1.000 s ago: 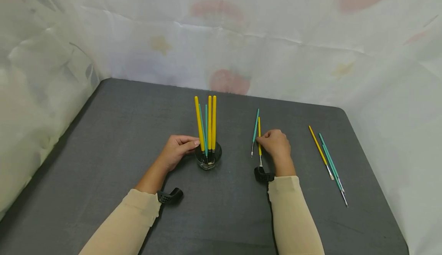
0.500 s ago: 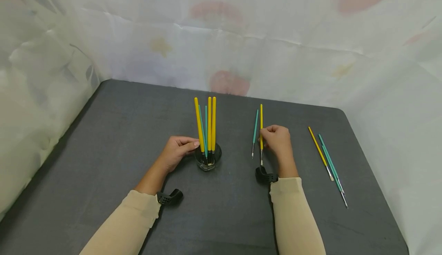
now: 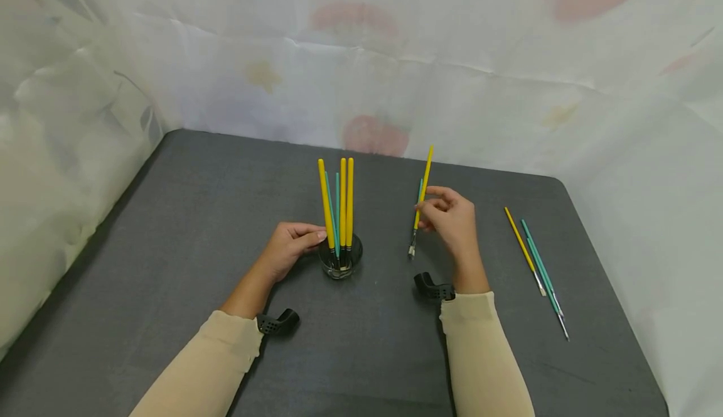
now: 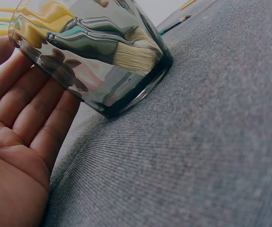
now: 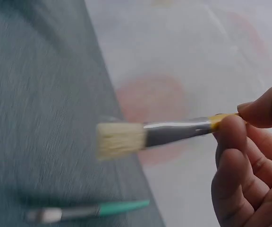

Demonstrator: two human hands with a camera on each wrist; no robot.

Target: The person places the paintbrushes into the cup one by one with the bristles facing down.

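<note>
My right hand (image 3: 449, 219) pinches a thin yellow paintbrush (image 3: 422, 189) and holds it tilted above the grey table, bristles (image 5: 119, 140) down. A teal brush (image 5: 98, 210) lies on the table just under it, mostly hidden behind the yellow one in the head view. My left hand (image 3: 290, 244) holds the side of a small glass jar (image 3: 340, 261), fingers (image 4: 29, 101) against the glass. The jar (image 4: 103, 61) holds several yellow and teal brushes (image 3: 339, 206) standing upright, bristles at the bottom.
Three more brushes, one yellow (image 3: 524, 249) and two teal (image 3: 543, 274), lie near the table's right edge. A pale patterned cloth (image 3: 361, 59) hangs behind and to both sides. The grey table (image 3: 186, 216) spreads wide on the left.
My right hand has lifted the yellow brush off the table and tipped its handle up and to the right. The teal brush stayed where it lay. My left hand has not moved.
</note>
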